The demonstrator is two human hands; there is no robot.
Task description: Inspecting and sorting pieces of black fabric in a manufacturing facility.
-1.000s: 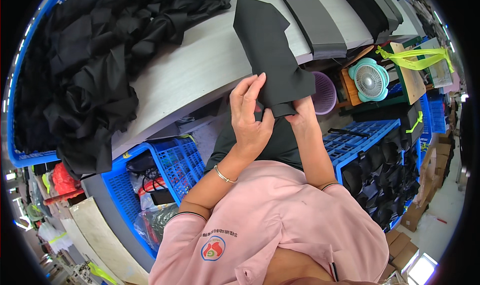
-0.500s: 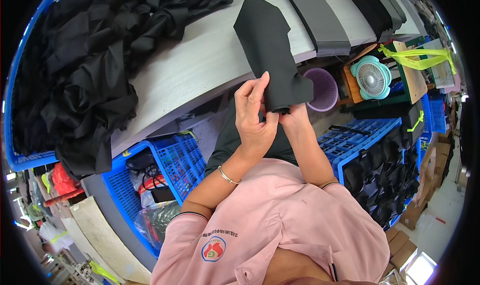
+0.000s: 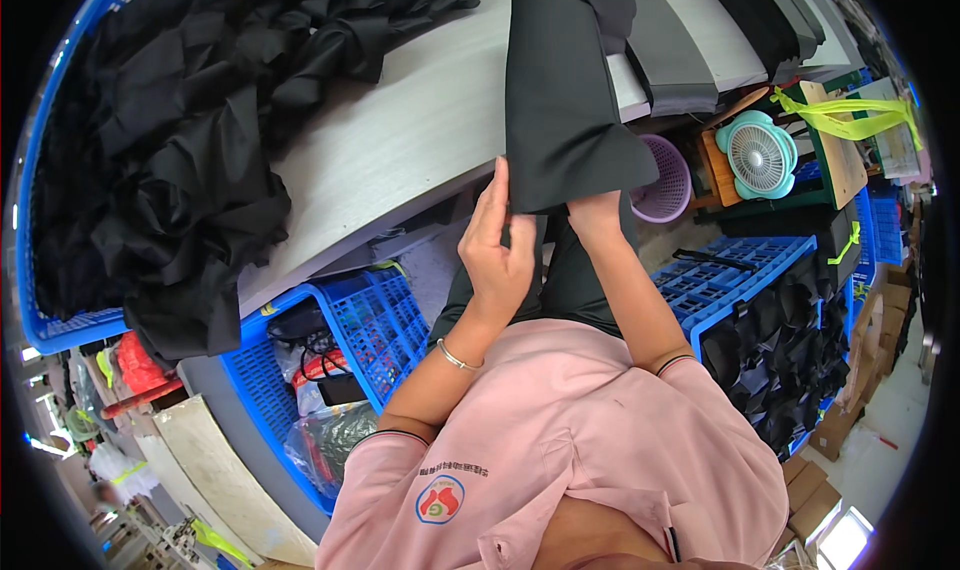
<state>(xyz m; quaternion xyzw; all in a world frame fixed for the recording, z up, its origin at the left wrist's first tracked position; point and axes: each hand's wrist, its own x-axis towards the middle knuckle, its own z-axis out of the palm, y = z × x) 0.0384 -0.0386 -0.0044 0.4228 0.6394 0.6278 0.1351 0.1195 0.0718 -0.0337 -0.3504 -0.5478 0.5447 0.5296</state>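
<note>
A black cloth piece [image 3: 565,100] stretches up from my hands over the near edge of the table [image 3: 420,110]. Along its lower left edge, my left hand [image 3: 497,255] has its fingers extended upright, the thumb apart from them by the cloth's corner. My right hand [image 3: 597,215] reaches under the lower right part of the cloth, which hides its fingers. To the left, a large heap of crumpled black cloth [image 3: 200,120] spills onto the table. Flat grey and black pieces [image 3: 670,65] lie beyond the held cloth at the right.
A blue crate [image 3: 75,330] surrounds the heap. Under the table edge stands another blue crate [image 3: 372,315] with bags. To the right are a purple basket [image 3: 665,180], a turquoise fan [image 3: 760,155] and a blue crate [image 3: 745,265] beside black pieces.
The black cloth has opened out wider and shifted up over the table. My left hand's bent fingers have straightened beside its edge; my right hand has gone further beneath it.
</note>
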